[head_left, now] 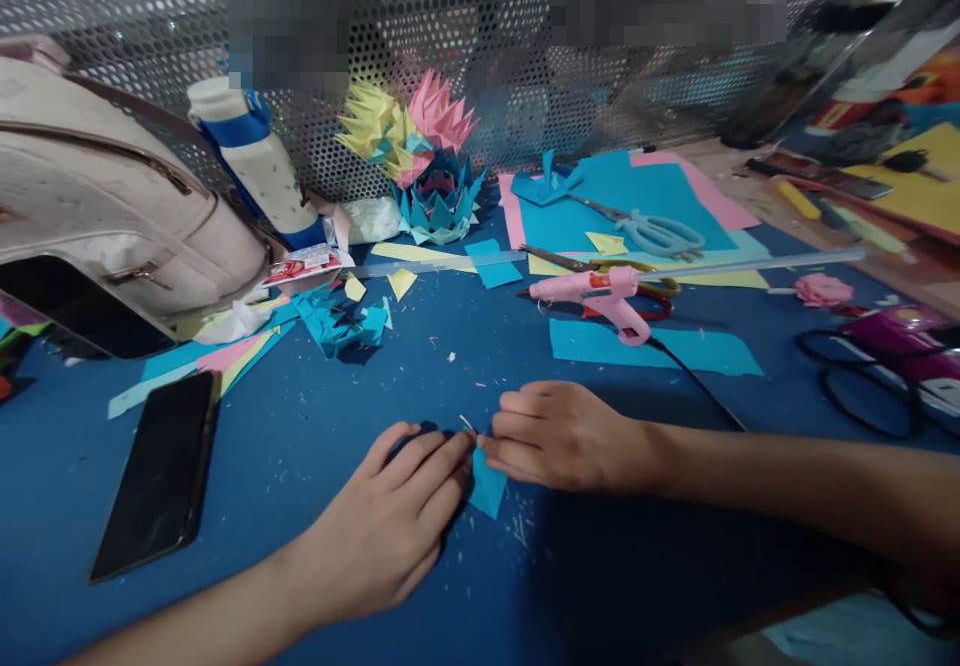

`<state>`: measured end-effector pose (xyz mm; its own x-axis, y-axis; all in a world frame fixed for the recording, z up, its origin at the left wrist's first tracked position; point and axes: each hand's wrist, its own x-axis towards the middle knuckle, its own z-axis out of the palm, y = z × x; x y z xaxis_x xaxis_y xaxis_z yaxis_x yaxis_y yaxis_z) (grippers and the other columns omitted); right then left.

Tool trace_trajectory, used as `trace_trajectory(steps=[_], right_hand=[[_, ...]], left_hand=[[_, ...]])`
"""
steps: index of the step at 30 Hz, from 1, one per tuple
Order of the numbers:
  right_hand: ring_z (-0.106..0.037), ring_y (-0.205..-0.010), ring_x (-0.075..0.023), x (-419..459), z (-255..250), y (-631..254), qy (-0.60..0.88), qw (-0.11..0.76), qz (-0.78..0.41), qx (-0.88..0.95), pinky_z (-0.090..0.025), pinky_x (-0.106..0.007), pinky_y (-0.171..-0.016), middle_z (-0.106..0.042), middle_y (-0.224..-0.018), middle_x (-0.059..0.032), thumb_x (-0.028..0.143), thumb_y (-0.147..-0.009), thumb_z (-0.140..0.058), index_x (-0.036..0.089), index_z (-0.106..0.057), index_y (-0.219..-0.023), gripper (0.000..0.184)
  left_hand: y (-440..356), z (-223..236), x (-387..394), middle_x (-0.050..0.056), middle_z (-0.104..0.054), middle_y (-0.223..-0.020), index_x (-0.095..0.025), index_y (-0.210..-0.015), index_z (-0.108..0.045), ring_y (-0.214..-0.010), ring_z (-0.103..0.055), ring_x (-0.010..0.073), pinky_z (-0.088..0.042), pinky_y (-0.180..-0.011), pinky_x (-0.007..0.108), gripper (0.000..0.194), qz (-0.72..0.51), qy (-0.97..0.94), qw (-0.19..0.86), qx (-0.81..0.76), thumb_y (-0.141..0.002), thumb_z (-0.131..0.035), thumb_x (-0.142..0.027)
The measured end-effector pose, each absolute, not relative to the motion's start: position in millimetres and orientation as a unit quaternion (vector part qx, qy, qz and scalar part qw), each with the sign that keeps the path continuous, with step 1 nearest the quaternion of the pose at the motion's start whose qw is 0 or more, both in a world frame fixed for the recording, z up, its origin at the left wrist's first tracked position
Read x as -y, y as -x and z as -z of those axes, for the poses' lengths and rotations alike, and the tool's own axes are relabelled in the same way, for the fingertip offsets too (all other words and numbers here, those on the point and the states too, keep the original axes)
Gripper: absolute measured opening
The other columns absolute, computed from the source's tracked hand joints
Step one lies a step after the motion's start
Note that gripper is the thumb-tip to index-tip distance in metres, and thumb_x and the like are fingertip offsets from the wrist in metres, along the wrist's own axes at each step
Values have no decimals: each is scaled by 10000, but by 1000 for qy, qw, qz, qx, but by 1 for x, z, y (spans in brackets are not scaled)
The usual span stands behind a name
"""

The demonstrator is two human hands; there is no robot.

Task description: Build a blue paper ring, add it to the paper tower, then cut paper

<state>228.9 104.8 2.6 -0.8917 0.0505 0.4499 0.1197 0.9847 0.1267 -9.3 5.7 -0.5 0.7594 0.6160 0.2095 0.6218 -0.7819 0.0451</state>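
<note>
Both my hands rest on the blue table [315, 546] at the front centre. My left hand [390, 521] lies knuckles up, its fingers pressed together on a small light-blue paper piece [489, 486]. My right hand [559, 436] comes in from the right, fingers curled and pinching the same paper at its upper edge. The fingertips of both hands meet over the fold, and most of the paper is hidden beneath them.
A black phone [157, 476] lies at the front left. A pink glue gun [600, 291], scissors [652, 231], blue paper sheets [637, 346], folded paper flowers [420, 161], a glue bottle [259, 161] and a white bag [97, 206] fill the back.
</note>
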Motion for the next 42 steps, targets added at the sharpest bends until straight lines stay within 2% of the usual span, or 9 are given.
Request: trace_trajectory(steps=[9,20,25,31,42], right_hand=[[-471,-688,-146,-101,-3,-230,106,196,46,974,-305,-324,-599,-627,-777,-1,322,-1009,-508,198,-685,-932,229],[-477,-703,-153,-103,5,-231,126,170,-54,976,-293,-302,-595,-656,-836,-20,271,-986,-534,195,-659,-1115,195],[-502,-722,-147,-105,7,-230,135,175,-108,969,-302,-288,-598,-668,-856,-18,269,-971,-559,204,-676,-1100,186],[-511,-753,-174,-105,5,-231,175,168,-86,966,-296,-296,-598,-667,-856,-27,369,-945,-606,213,-680,-1159,275],[-466,-712,-150,-104,4,-231,147,164,-68,973,-276,-285,-596,-661,-848,-24,309,-980,-554,210,-661,-1133,211]], left_hand=[[9,2,-6,130,-613,-1341,-49,-1330,-556,-1203,-504,259,-183,-1128,440,408,133,939,9,315,-960,-468,-196],[9,3,-6,131,-622,-1322,-40,-1331,-556,-1193,-514,260,-186,-1132,436,414,139,939,3,316,-959,-458,-191],[10,2,-6,133,-621,-1325,-44,-1329,-560,-1190,-517,268,-193,-1130,443,413,142,939,6,315,-957,-461,-193],[10,3,-5,130,-606,-1350,-44,-1348,-544,-1204,-509,270,-196,-1124,448,427,136,939,1,315,-954,-467,-189],[10,3,-5,130,-614,-1336,-42,-1342,-549,-1198,-507,267,-186,-1128,445,424,142,939,1,314,-952,-459,-181]])
